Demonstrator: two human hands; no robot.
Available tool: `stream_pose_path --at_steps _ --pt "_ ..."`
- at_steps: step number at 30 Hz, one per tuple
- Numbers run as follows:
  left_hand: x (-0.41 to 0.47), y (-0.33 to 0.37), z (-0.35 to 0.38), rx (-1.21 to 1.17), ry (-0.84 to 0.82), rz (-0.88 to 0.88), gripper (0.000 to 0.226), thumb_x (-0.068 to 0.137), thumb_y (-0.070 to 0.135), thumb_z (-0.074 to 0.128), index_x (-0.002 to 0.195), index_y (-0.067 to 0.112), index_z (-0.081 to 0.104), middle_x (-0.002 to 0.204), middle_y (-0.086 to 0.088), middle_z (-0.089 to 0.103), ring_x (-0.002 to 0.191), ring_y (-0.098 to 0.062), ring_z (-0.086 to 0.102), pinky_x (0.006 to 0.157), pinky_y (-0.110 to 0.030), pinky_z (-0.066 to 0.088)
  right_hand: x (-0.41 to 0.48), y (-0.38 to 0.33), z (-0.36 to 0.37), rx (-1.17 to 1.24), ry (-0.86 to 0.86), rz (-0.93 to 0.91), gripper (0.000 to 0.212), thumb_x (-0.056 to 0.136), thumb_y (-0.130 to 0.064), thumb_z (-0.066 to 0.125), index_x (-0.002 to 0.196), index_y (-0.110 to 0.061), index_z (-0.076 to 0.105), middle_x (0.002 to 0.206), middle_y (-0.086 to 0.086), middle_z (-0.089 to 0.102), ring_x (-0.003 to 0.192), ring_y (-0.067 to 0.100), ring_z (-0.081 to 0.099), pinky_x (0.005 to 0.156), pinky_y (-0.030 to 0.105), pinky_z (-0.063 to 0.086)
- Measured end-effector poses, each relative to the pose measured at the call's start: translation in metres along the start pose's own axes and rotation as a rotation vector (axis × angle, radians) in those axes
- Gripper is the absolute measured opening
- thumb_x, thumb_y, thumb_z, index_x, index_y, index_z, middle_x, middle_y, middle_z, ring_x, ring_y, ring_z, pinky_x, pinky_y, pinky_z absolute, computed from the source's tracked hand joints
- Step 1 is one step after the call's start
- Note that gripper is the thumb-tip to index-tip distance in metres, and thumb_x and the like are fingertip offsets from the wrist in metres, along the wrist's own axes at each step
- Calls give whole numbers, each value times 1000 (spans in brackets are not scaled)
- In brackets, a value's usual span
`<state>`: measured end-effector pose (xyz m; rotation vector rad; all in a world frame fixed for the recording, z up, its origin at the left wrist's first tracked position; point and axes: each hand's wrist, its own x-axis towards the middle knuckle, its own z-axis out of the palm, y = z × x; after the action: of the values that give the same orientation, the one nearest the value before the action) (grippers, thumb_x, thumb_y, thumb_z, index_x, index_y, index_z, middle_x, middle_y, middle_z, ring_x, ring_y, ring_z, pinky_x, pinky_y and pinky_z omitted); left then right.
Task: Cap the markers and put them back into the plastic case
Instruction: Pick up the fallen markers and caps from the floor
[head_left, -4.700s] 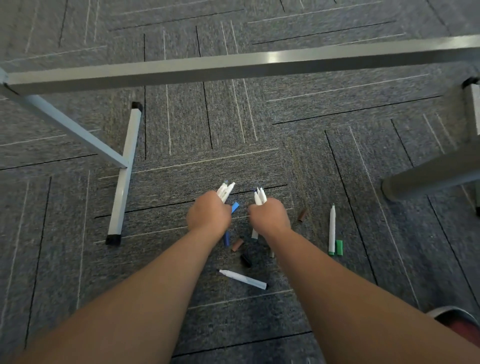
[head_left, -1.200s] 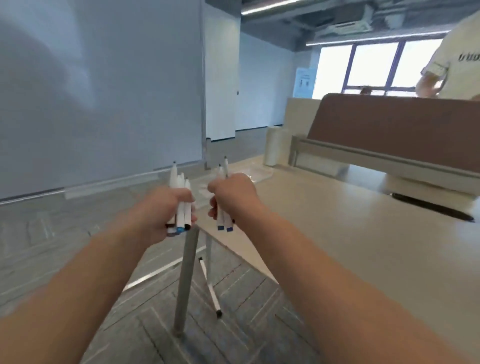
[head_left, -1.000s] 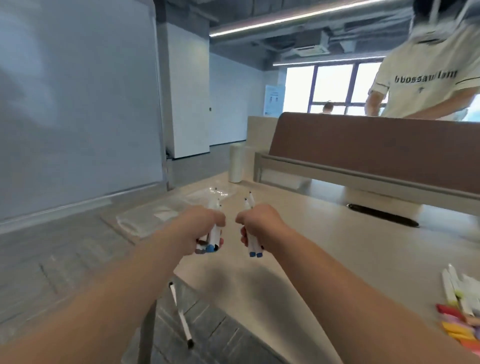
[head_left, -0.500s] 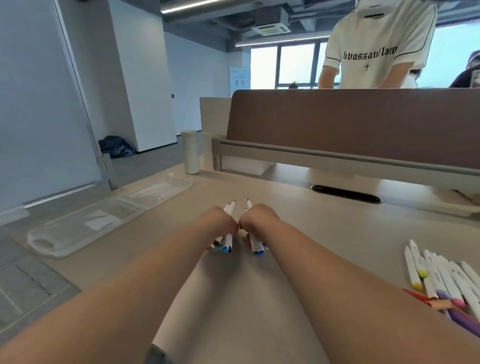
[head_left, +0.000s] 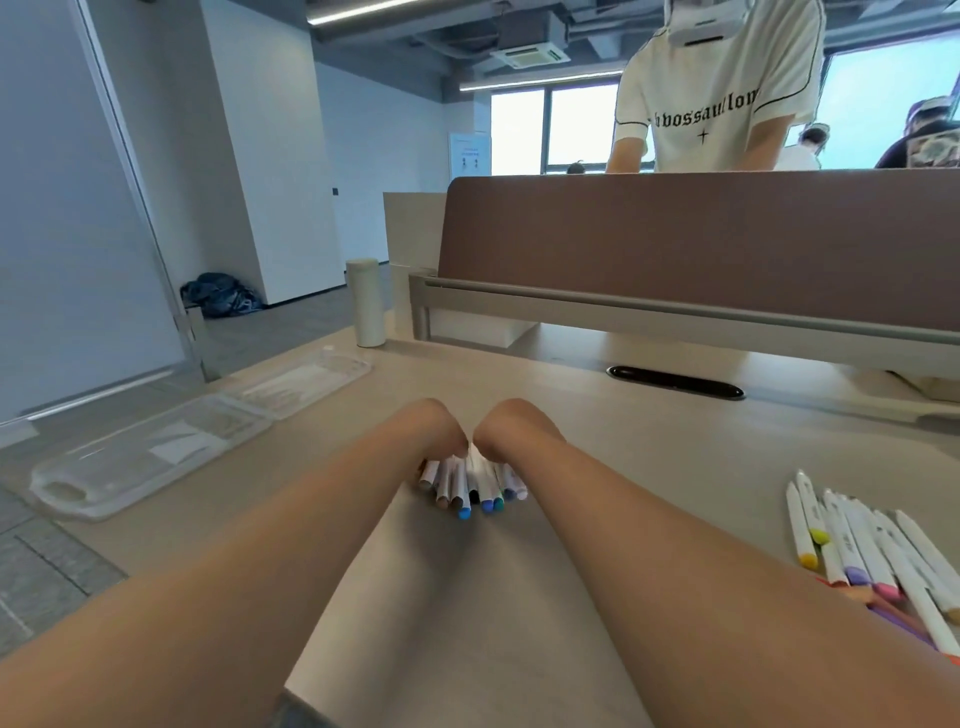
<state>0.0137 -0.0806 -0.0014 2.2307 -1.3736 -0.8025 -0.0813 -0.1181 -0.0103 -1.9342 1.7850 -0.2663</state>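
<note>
A pale beige surface (head_left: 649, 467) fills an open office. A clear plastic case (head_left: 156, 452) lies open and flat near its edge. Right of the case, at the middle of the surface, the left hand (head_left: 431, 431) and the right hand (head_left: 514, 428) are side by side, nearly touching, both bent down at the wrist. Under them a bundle of white markers (head_left: 470, 488) fans out on the surface, well apart from the case, its blue, brown and dark ends pointing toward the camera. The fingers of both hands are hidden behind the wrists, so I cannot tell whether they grip the bundle or just lie on it. Far right of the case lies a loose row of markers (head_left: 872, 561) with yellow, purple and pink ends. Beyond the case stands a white bottle (head_left: 366, 304), and right of that a brown divider (head_left: 675, 244) with a person in a white T-shirt (head_left: 722, 93) behind it.
</note>
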Motion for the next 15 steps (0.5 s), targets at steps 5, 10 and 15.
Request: stream_pose_path --at_steps 5,10,15 --pt "-5 0 1 -77 -7 -55 30 95 12 59 118 -7 55 113 -26 59 109 -43 63 93 -52 53 0 2 -3 -106 -30 -29 21 92 -13 50 71 -9 54 73 8 53 62 23 54 68 33 48" --pt "-14 -2 -2 -119 -25 -61 28 95 16 59 116 -2 56 119 -25 59 106 -40 64 91 -51 54 -9 5 -13 -192 -67 -22 24 94 -12 46 72 -6 53 74 10 53 61 23 52 70 33 48" --pt "-23 -11 -3 -120 16 -21 20 94 22 61 99 2 59 102 -21 62 97 -37 67 90 -47 56 -18 5 -16 -270 -89 -64 28 96 -13 41 71 -4 50 78 13 54 63 25 51 74 34 47"
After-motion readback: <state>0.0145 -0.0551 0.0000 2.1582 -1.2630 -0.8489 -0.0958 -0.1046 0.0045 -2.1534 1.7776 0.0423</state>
